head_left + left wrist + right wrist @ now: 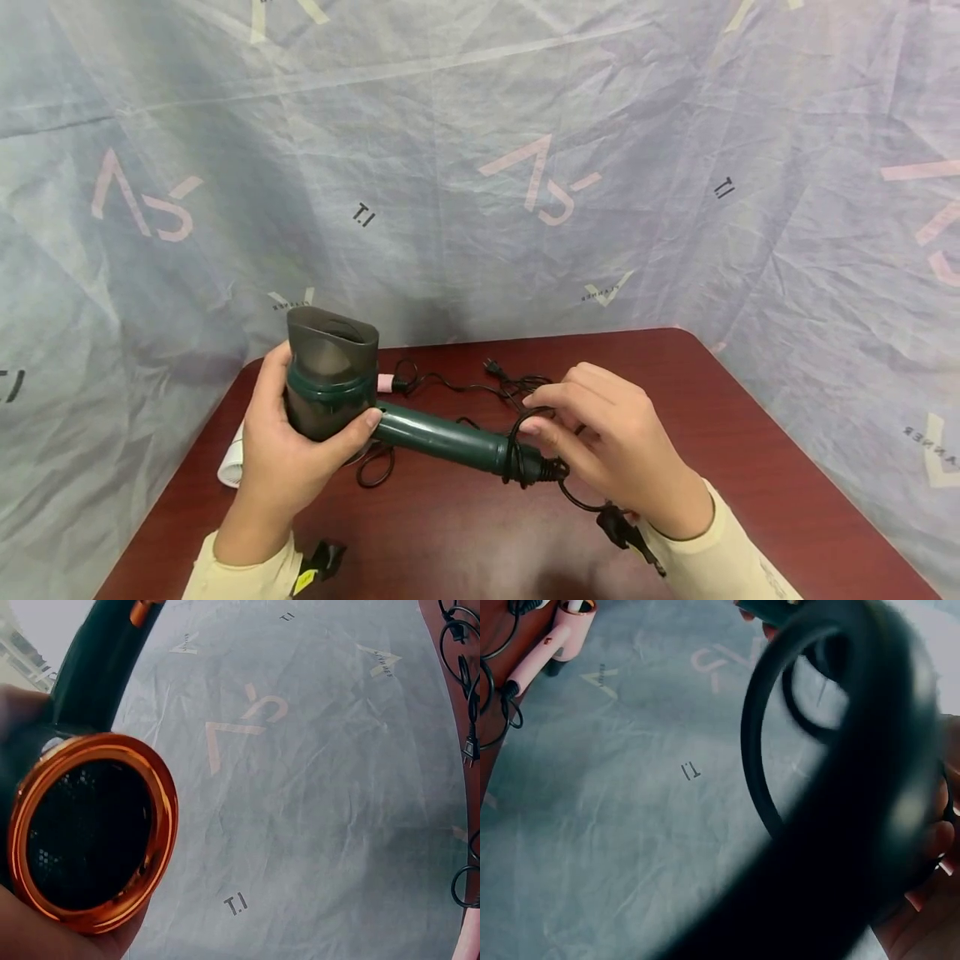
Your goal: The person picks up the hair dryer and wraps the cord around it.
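A dark green hair dryer [442, 437] with a smoky nozzle [330, 346] is held above the table. My left hand [281, 454] grips its barrel, fingers behind and thumb in front. The left wrist view shows the copper ring [169, 817] round its rear grille. Black cord [515, 450] is looped round the handle's end. At that end my right hand [615, 433] pinches a loop of the cord between thumb and fingers. The same cord [840, 825] looms large and blurred in the right wrist view, covering part of the hand.
On the dark red table [450, 542], behind the green dryer, lies a pink hair dryer [555, 645], mostly hidden in the head view. Its surroundings include black cords and a plug [492, 367]. A white cylindrical object [232, 462] sits at the left edge. Grey cloth [435, 167] hangs behind.
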Motion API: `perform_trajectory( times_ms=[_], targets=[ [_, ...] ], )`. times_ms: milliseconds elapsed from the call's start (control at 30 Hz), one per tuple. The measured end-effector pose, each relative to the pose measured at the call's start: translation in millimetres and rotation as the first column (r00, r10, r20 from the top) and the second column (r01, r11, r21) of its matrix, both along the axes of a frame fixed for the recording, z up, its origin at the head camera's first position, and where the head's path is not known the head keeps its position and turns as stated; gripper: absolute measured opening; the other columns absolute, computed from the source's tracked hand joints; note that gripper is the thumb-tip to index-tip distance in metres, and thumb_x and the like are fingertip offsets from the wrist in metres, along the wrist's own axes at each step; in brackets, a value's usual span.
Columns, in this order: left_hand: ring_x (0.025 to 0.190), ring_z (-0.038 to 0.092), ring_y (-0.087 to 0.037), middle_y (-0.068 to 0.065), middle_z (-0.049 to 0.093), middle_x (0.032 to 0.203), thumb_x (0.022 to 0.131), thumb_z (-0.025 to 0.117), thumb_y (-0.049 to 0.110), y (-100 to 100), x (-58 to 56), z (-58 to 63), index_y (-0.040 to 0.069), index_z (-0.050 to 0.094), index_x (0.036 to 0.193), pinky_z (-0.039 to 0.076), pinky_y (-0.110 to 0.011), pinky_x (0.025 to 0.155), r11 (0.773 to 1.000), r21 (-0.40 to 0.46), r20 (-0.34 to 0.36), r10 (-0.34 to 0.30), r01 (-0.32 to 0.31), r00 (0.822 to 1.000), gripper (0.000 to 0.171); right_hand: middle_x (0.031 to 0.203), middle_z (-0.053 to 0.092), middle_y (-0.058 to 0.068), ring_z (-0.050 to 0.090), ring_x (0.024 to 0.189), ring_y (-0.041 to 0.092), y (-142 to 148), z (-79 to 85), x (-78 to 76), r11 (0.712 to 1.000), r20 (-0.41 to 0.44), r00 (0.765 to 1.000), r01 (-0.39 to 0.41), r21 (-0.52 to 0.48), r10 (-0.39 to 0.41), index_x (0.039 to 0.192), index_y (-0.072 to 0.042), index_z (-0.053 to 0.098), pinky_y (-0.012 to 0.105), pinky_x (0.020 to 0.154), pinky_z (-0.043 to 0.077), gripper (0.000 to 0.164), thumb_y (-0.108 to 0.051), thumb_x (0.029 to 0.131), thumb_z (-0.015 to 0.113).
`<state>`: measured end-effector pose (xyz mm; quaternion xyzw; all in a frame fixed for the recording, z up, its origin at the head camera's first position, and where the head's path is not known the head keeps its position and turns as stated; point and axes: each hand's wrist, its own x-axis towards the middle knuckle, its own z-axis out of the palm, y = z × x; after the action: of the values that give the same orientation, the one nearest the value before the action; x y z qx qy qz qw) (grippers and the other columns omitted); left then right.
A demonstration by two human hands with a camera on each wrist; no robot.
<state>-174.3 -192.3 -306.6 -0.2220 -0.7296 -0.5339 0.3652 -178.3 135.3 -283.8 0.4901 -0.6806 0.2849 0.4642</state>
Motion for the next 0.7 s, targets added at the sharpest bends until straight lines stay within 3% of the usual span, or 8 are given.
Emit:
perform_trajectory(
  times_ms=[133, 367, 567, 700],
  targets=[
    [0.112, 0.061, -0.019, -0.01, 0.061, 0.127, 0.058, 0.088, -0.013, -1, -0.7, 2.4, 0.001, 0.052, 0.145, 0.049, -0.022, 0.094, 0.997, 0.004, -0.054, -0.073, 0.074, 0.996, 0.095, 0.071, 0.05, -0.009, 0.042, 0.063, 0.001, 1, -2.3, -2.3, 1.0, 0.048, 0.999, -0.022, 0.004, 0.022, 0.097, -0.009, 0.074, 0.01, 0.059, 0.035, 0.021, -0.03, 0.099, 0.071],
    [0.107, 0.063, -0.019, -0.012, 0.062, 0.124, 0.06, 0.086, -0.014, -3, 1.6, 3.1, -0.004, 0.051, 0.143, 0.051, -0.022, 0.09, 0.987, 0.042, -0.065, -0.152, 0.155, 0.986, 0.09, 0.08, 0.06, -0.01, 0.042, 0.064, -0.003, 1, -9.7, -8.0, 0.996, 0.177, 0.981, -0.085, 0.022, 0.08, 0.102, -0.013, 0.074, 0.008, 0.057, 0.034, 0.013, -0.025, 0.098, 0.073],
    [0.099, 0.07, -0.021, -0.019, 0.065, 0.121, 0.067, 0.08, -0.019, 0, 1.1, 3.7, -0.011, 0.046, 0.141, 0.056, -0.024, 0.086, 0.938, 0.123, -0.08, -0.316, 0.324, 0.945, 0.082, 0.088, 0.065, -0.011, 0.051, 0.069, -0.004, 0, -19.6, -13.2, 0.992, 0.28, 0.955, -0.117, 0.056, 0.096, 0.105, -0.018, 0.073, 0.007, 0.06, 0.043, 0.008, -0.023, 0.101, 0.067],
    [0.097, 0.073, -0.023, -0.021, 0.069, 0.118, 0.069, 0.076, -0.021, 2, 1.1, 4.9, -0.014, 0.043, 0.141, 0.057, -0.026, 0.087, 0.913, 0.13, -0.114, -0.373, 0.386, 0.921, 0.08, 0.09, 0.066, -0.01, 0.057, 0.07, -0.005, -1, -23.8, -15.3, 0.981, 0.366, 0.92, -0.18, 0.074, 0.141, 0.108, -0.019, 0.071, 0.009, 0.062, 0.048, 0.01, -0.014, 0.1, 0.068]
  ],
)
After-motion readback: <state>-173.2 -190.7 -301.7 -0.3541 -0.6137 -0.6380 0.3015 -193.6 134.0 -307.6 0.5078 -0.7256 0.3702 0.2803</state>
